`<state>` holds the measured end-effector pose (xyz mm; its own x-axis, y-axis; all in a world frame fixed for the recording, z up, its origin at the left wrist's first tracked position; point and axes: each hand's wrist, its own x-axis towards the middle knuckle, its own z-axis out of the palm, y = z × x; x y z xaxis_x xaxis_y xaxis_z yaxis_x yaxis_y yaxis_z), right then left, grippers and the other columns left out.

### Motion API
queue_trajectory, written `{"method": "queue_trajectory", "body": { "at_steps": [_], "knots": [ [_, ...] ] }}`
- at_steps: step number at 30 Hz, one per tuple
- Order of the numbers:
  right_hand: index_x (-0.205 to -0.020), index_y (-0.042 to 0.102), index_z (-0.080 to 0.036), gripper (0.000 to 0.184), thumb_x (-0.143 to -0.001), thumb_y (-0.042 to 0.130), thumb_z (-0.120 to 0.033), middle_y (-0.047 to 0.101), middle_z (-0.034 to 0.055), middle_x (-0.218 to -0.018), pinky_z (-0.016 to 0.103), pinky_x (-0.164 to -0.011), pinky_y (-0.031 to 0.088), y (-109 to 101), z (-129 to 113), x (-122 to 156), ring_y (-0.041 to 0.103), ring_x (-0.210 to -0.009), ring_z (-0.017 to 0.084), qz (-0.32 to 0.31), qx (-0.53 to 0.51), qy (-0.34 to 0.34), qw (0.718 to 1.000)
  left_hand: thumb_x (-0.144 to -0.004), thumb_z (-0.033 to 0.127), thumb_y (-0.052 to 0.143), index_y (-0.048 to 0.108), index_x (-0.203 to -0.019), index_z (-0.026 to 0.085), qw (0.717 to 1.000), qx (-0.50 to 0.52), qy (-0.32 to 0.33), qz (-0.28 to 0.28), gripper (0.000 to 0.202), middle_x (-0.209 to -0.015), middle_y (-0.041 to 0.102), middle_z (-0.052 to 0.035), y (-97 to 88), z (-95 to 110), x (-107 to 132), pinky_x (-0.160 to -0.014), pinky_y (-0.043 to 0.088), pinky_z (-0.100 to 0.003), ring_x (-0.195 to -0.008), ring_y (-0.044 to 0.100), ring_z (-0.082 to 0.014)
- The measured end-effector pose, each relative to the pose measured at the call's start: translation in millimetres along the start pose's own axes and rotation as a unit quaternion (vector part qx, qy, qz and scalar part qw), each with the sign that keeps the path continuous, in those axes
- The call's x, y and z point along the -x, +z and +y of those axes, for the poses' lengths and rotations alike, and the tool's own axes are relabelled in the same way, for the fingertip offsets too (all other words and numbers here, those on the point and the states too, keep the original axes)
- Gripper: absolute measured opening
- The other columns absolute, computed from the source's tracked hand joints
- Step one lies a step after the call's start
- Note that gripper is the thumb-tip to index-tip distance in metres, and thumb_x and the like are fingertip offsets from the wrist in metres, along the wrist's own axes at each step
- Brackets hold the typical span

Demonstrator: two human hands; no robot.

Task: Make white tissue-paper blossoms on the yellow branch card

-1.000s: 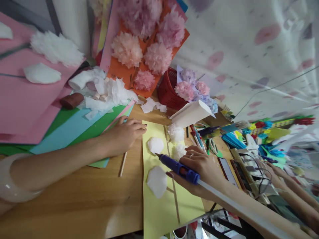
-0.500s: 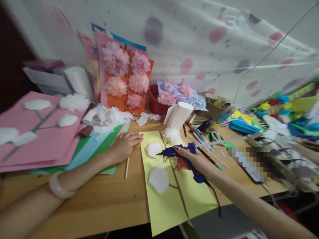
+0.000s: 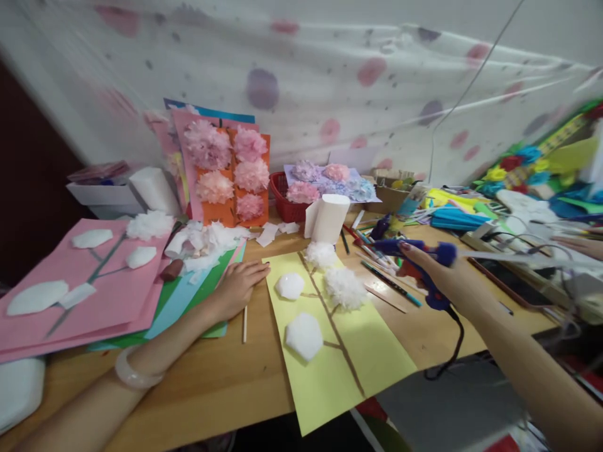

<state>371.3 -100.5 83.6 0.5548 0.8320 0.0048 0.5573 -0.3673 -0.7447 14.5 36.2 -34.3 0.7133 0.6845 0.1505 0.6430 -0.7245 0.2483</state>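
In my head view, my right hand [image 3: 455, 279] wraps round the blue glue gun [image 3: 438, 252], right of the yellow card [image 3: 379, 345]; its nozzle points left, long axis nearly level. My left hand [image 3: 237, 287] lies palm down, fingers extended, by the card's far-left corner. The card bears smooth white discs [image 3: 304, 337] and ruffled paper pompoms [image 3: 347, 289]. A lilac flower-covered card [image 3: 332, 181] partly hides the red basket [image 3: 288, 209], its contents unclear.

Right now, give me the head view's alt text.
The right hand holds a blue glue gun above a cluttered table; the left hand lies at a corner of yellow paper bearing two white pieces and two fluffy white flowers.
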Motion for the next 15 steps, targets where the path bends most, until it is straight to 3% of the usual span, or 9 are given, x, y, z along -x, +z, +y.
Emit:
{"method": "queue_trajectory", "body": {
  "at_steps": [2,4,9,15],
  "knots": [
    [-0.07,0.069,-0.018,0.057,-0.077,0.056,-0.073,0.068,0.0088,-0.065,0.026,-0.037,0.038,-10.2,24.3,3.4,0.052,-0.044,0.015,0.08,0.045,0.052,0.994,-0.092,0.012,0.032,0.057,-0.137,0.021,1.0,0.003,0.005,0.005,0.052,-0.145,0.057,-0.0072,1.6,-2.5,0.0,-0.112,0.034,-0.048,-0.136,0.048,-0.0244],
    [-0.07,0.07,-0.019,0.057,-0.078,0.053,-0.072,0.066,0.0075,-0.062,0.028,-0.039,0.039,-8.6,46.3,4.8,0.054,-0.045,0.017,0.091,0.087,0.066,0.99,-0.094,0.019,0.033,0.057,-0.137,0.02,1.0,0.012,0.006,0.009,0.049,-0.144,0.058,-0.0079,3.3,-5.4,-0.1,-0.111,0.034,-0.05,-0.135,0.049,-0.0259],
    [-0.071,0.071,-0.02,0.054,-0.078,0.051,-0.07,0.069,0.0082,-0.069,0.033,-0.06,0.047,7.3,83.3,9.1,0.066,-0.068,0.026,0.133,0.126,0.027,0.983,-0.094,0.026,0.031,0.061,-0.129,0.017,0.998,0.037,0.011,0.046,0.047,-0.136,0.063,-0.0113,5.6,-13.9,0.9,-0.108,0.039,-0.051,-0.128,0.055,-0.0275],
    [-0.082,0.074,-0.02,0.058,-0.085,0.041,-0.068,0.074,0.0127,-0.08,0.037,-0.076,0.047,1.4,110.9,15.7,0.068,-0.09,0.033,0.186,0.147,0.021,0.971,-0.095,0.032,0.028,0.065,-0.112,0.02,0.993,0.058,0.003,0.104,0.042,-0.105,0.074,-0.0078,0.8,-16.9,1.9,-0.1,0.047,-0.045,-0.11,0.064,-0.0262]
  ]
}}
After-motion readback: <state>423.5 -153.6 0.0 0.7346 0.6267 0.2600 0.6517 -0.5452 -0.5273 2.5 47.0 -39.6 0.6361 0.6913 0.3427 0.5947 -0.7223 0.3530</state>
